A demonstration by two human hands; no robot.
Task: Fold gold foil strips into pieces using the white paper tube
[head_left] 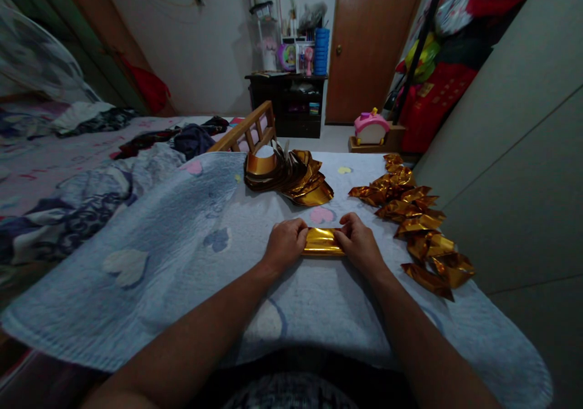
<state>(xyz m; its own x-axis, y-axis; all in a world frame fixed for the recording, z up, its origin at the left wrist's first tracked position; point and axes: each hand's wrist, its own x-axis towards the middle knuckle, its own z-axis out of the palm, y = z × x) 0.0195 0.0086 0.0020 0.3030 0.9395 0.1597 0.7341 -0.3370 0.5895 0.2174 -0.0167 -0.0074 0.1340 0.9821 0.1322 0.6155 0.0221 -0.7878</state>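
Between my two hands lies a sheet of gold foil paper [323, 242], rolled or folded into a flat band. My left hand [288, 239] grips its left end, thumb and fingers pressed together. At the opposite end, my right hand [359, 240] pinches the paper, its index finger bent up. Just beyond them is a fanned stack of gold foil sheets [312, 184], with a curled piece at its left. Several folded gold foil pieces [410, 206], shaped with pointed ends, are heaped in a row to the right.
A blue blanket with heart patterns [195, 281] covers the work surface. Beyond its far edge are a wooden rail [250, 128], a dark cabinet [286, 108] and a pink toy [371, 128]. A bed with clothes [100, 184] is at left; a pale panel [514, 154] borders the right.
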